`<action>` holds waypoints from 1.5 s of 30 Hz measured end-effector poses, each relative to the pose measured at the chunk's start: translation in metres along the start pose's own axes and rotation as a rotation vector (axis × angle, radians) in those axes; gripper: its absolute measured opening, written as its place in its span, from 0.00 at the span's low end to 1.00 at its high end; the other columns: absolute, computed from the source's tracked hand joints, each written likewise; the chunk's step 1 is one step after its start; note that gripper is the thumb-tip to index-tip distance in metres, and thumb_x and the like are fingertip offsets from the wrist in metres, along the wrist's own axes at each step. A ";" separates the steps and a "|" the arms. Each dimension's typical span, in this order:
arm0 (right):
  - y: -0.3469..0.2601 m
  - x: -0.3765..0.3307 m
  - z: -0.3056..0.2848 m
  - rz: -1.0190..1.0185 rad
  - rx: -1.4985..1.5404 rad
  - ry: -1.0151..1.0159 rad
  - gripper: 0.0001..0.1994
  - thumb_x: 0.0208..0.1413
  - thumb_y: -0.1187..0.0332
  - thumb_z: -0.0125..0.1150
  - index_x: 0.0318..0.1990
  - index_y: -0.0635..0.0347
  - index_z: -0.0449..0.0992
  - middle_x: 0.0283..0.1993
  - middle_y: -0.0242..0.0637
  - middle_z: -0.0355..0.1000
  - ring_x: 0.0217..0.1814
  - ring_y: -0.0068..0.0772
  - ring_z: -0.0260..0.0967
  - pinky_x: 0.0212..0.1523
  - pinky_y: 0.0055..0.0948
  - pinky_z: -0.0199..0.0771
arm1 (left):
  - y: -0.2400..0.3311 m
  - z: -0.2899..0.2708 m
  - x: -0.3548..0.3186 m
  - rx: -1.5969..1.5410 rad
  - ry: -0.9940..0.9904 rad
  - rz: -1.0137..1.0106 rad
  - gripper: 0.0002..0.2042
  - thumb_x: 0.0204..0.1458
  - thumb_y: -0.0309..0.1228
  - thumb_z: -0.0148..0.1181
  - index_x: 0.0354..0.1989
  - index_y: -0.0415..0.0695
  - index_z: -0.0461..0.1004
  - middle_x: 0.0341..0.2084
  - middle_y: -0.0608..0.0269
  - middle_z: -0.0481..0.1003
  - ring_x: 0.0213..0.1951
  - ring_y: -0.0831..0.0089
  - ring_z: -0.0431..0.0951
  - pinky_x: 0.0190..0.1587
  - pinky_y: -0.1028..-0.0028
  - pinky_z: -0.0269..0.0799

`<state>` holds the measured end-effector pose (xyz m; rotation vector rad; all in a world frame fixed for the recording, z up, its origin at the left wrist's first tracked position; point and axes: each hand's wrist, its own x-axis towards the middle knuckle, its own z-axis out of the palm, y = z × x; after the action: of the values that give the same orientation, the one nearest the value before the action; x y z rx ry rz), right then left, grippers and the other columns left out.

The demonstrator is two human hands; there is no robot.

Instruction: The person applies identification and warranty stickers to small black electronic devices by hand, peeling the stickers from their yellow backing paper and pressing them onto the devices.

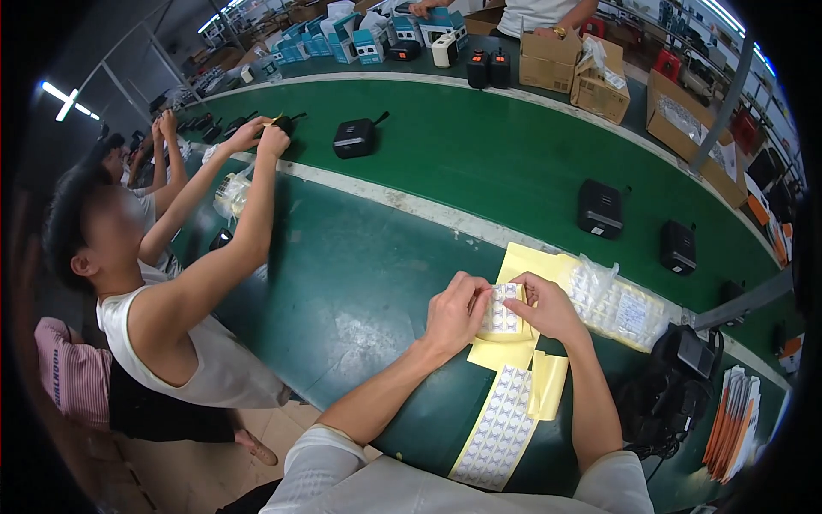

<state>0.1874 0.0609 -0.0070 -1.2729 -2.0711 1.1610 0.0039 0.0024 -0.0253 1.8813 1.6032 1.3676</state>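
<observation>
Both hands meet over a small sheet of labels (501, 310), white stickers in rows on a yellow backing. My left hand (455, 315) pinches its left edge with thumb and fingertips. From the other side my right hand (552, 307) grips the sheet, its thumb lying across the printed face. Below them a longer strip of labels (497, 428) lies on the green table (360, 274), with a folded piece of yellow backing paper (548, 385) beside it. More yellow paper (522, 257) spreads out beyond my hands.
Plastic-wrapped label packs (634, 315) lie right of my hands, near a black heap of devices (676, 385) and orange-white leaflets (732, 424). Black boxy devices (599, 208) stand on the green conveyor (479, 154). A co-worker (180, 317) works at my left; cartons (548, 60) stand across.
</observation>
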 end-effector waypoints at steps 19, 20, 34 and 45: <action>0.007 0.005 -0.001 0.055 -0.033 -0.061 0.13 0.52 0.62 0.67 0.30 0.63 0.73 0.21 0.34 0.67 0.23 0.25 0.61 0.26 0.28 0.63 | -0.004 0.004 0.003 -0.009 -0.012 -0.079 0.04 0.52 0.24 0.61 0.35 0.40 0.74 0.27 0.58 0.73 0.24 0.64 0.76 0.26 0.68 0.72; 0.006 0.005 -0.002 0.077 -0.033 -0.077 0.13 0.52 0.62 0.67 0.30 0.63 0.72 0.21 0.33 0.67 0.23 0.25 0.61 0.26 0.27 0.63 | -0.004 0.005 0.003 -0.004 -0.021 -0.077 0.04 0.52 0.24 0.61 0.35 0.40 0.74 0.27 0.58 0.73 0.23 0.64 0.76 0.26 0.68 0.71; 0.008 0.001 0.003 0.039 -0.003 -0.010 0.15 0.54 0.58 0.64 0.29 0.62 0.73 0.19 0.35 0.67 0.20 0.28 0.60 0.23 0.30 0.60 | -0.008 0.003 -0.002 -0.019 -0.045 -0.004 0.03 0.55 0.22 0.58 0.35 0.37 0.71 0.26 0.57 0.72 0.23 0.71 0.75 0.25 0.74 0.69; 0.008 0.002 0.000 0.089 0.010 -0.058 0.12 0.53 0.64 0.67 0.30 0.64 0.73 0.21 0.31 0.67 0.24 0.21 0.61 0.26 0.25 0.64 | -0.005 0.002 -0.002 -0.167 -0.023 -0.195 0.05 0.54 0.20 0.57 0.37 0.37 0.69 0.30 0.55 0.74 0.26 0.63 0.76 0.30 0.67 0.72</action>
<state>0.1901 0.0645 -0.0135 -1.3535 -2.0658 1.2596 0.0029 0.0027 -0.0311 1.5946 1.5631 1.3457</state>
